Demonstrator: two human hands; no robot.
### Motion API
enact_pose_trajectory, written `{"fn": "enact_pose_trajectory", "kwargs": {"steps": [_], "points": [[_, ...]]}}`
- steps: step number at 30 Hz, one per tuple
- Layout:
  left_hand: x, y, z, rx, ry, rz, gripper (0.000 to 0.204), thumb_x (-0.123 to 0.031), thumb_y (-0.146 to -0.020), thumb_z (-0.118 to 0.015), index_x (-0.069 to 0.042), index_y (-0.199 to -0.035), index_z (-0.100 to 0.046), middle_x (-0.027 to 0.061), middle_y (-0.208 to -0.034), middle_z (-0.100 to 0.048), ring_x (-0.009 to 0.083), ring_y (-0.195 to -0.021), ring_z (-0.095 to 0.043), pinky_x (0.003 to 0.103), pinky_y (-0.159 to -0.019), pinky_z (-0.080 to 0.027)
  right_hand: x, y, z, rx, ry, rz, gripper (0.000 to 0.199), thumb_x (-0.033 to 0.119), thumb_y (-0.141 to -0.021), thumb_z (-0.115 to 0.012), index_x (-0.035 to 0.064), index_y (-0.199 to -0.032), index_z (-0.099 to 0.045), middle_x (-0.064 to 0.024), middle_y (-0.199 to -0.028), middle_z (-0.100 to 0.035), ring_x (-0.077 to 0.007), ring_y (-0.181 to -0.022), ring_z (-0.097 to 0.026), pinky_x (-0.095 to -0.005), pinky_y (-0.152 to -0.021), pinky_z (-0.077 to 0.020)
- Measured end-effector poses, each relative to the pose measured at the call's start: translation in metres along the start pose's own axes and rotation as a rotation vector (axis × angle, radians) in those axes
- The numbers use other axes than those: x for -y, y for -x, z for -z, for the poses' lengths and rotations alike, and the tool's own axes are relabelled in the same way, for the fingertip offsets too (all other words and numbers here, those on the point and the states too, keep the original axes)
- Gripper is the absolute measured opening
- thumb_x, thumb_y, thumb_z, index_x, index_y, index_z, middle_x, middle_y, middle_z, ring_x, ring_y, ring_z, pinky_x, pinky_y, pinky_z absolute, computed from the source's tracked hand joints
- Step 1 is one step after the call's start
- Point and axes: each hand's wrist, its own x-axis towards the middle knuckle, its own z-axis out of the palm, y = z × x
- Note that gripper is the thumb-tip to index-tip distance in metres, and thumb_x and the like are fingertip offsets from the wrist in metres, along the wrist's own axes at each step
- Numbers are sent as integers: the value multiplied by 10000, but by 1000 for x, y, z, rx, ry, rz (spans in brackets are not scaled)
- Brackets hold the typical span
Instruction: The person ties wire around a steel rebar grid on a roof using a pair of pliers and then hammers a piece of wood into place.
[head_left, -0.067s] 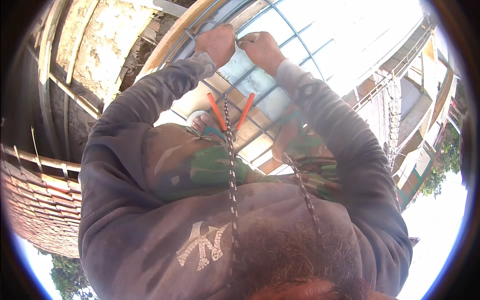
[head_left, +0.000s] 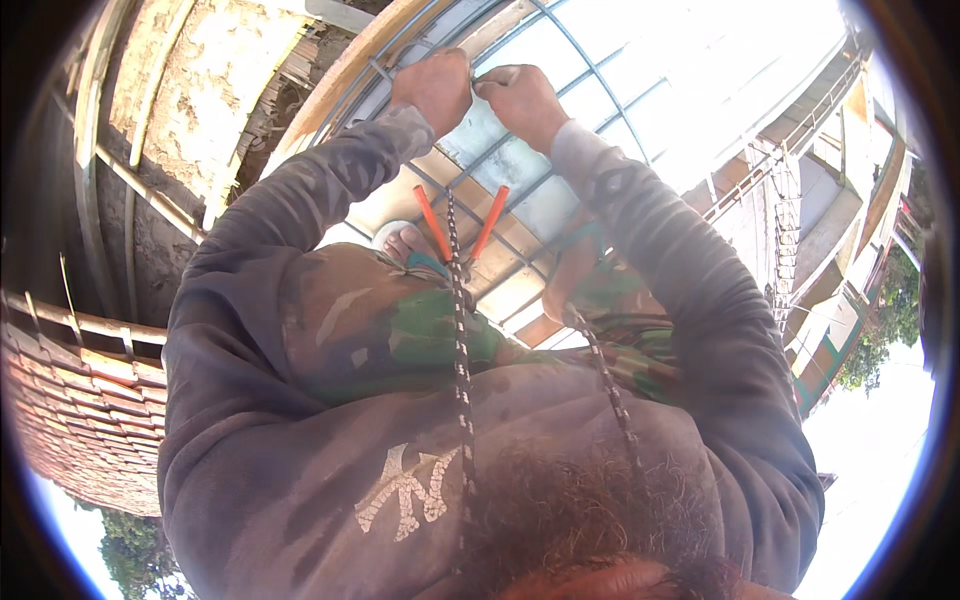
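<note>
Two hands work close together at the top of the view, knuckles almost touching. The left hand [head_left: 432, 88] is closed in a fist around a steel bar [head_left: 400, 72] of the mesh, its thumb side turned toward the other hand. The right hand [head_left: 522, 100] is closed too, fingers curled over the crossing just beside the left hand; what it pinches there is too small to tell.

Under both hands lies the rebar grid [head_left: 590, 85], thin bars crossing in squares over pale boards. Just left of the left hand a curved wooden edge [head_left: 345, 75] runs along the grid's border. Below the hands, toward the body, a pair of pliers with orange handles [head_left: 462, 230] hangs between the forearms on a braided cord [head_left: 462, 370], handles spread upward. Near them on the left a bare foot in a sandal [head_left: 402, 240] rests on the grid. Farther left of the left hand are a rough plastered wall [head_left: 190, 90] and, lower, a brick wall [head_left: 85, 420]. Well right of the right hand stands scaffolding [head_left: 790, 230].
</note>
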Motion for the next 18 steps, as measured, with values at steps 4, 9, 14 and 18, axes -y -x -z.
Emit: {"fn": "enact_pose_trajectory", "kwargs": {"steps": [4,9,14,18], "points": [[-1,12,-15,-144,228,38,232,-178,-985,-543,-47,-1080,-709,198,-1080,-707,399,-1002,-685,488,-862,-541,3,-5,6,54,-11,8,331,233,-897,-645,2,-1093,-778,-222,-899,-746,-312,-853,-722,-420,-813,-545],[6,15,-42,-348,516,89,207,-124,-932,-621,-12,-1080,-712,179,-1021,-705,354,-956,-684,449,-852,-539,15,-17,11,112,230,107,299,246,-914,-628,40,-1059,-790,-218,-929,-745,-351,-873,-719,-422,-821,-549],[10,9,-45,-286,648,128,240,-164,-886,-728,10,-1051,-727,147,-973,-701,241,-841,-671,370,-782,-539,14,-49,17,29,432,225,295,263,-930,-597,78,-1063,-783,-195,-1001,-752,-391,-948,-717,-452,-872,-558],[11,9,-51,-313,781,196,233,-168,-882,-761,16,-1024,-739,131,-961,-697,201,-775,-655,344,-733,-536,22,-56,18,39,700,104,324,280,-938,-599,73,-1122,-768,-194,-1060,-755,-389,-1022,-719,-472,-904,-560]]}}
